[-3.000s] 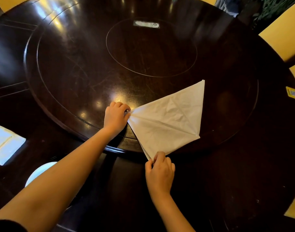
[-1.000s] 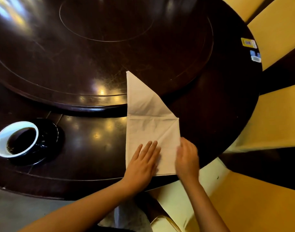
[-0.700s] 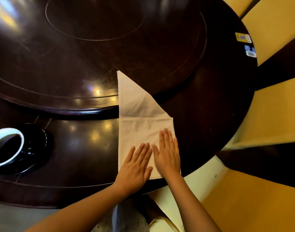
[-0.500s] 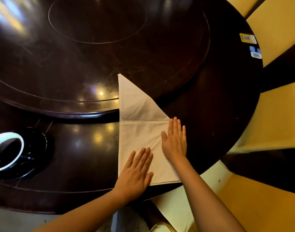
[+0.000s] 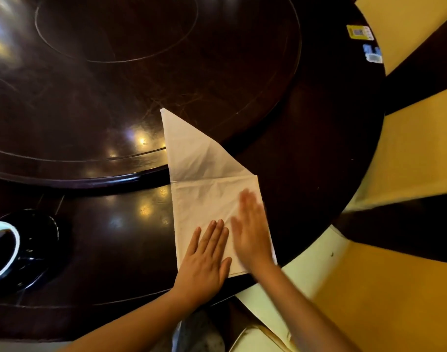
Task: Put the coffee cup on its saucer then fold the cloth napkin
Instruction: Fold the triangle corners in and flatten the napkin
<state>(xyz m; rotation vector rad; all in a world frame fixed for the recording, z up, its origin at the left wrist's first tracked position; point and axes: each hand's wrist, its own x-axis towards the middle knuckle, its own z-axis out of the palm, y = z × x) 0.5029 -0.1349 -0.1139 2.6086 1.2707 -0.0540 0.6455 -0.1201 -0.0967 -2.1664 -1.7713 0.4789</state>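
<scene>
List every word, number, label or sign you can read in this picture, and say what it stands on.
Yellow sticker at the far right edge of the table: printed, too small to read.
Blue-and-white sticker just below it: too blurred to read.
Nothing legible on the napkin, cup or saucer.

1. We take this for a dining room, likely in a restaurant: the round dark table (image 5: 306, 153) carries a raised turntable (image 5: 141, 80) in its middle.
2. We see a cloth napkin (image 5: 204, 189) and a cup (image 5: 1, 252) on a saucer (image 5: 37, 252).
3. We note stickers (image 5: 359, 33) at the table's edge, and yellow and dark floor (image 5: 407, 153) around it.
</scene>
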